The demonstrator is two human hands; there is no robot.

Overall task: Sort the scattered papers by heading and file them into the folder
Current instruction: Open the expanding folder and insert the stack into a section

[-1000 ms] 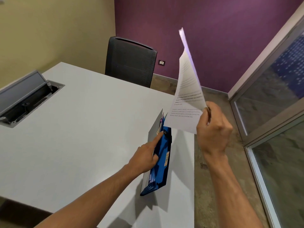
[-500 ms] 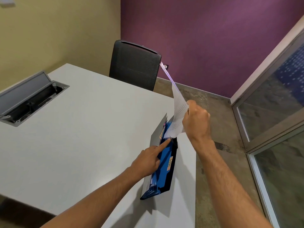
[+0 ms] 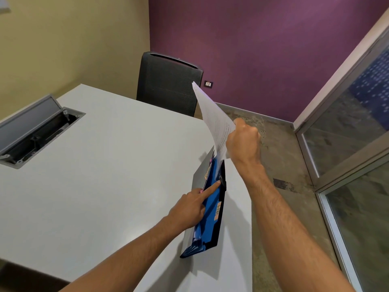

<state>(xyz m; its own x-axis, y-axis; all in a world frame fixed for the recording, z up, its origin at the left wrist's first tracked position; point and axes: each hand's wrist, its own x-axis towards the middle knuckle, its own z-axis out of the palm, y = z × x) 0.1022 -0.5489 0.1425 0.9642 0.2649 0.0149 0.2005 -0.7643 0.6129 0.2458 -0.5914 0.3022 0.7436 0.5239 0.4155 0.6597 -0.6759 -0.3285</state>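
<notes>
The folder [image 3: 212, 209] stands on its edge near the right side of the white table [image 3: 105, 175], blue with a black outer cover, its pockets fanned open at the top and coloured tabs peeking out. A small tan label sits on the blue divider, though the letters are too small to read with confidence. Into that top opening goes the paper [image 3: 214, 121], a printed sheet held on a slant, its lower end dipping between the dividers and its upper corner pointing up toward the chair. The right hand [image 3: 242, 142] is closed around the sheet's right edge, fingers curled into a tight grip. The left hand [image 3: 189, 207] rests against the folder's left face, forefinger stretched out straight with its tip touching the black clasp at the folder's rim, the other fingers folded in. Both bare forearms reach in from the bottom of the view. Further out, a black chair [image 3: 168, 83] sits tucked at the table's far edge, and an open grey cable box [image 3: 35, 133] is sunk in the tabletop on the left. Purple wall behind, glass partition on the right.
</notes>
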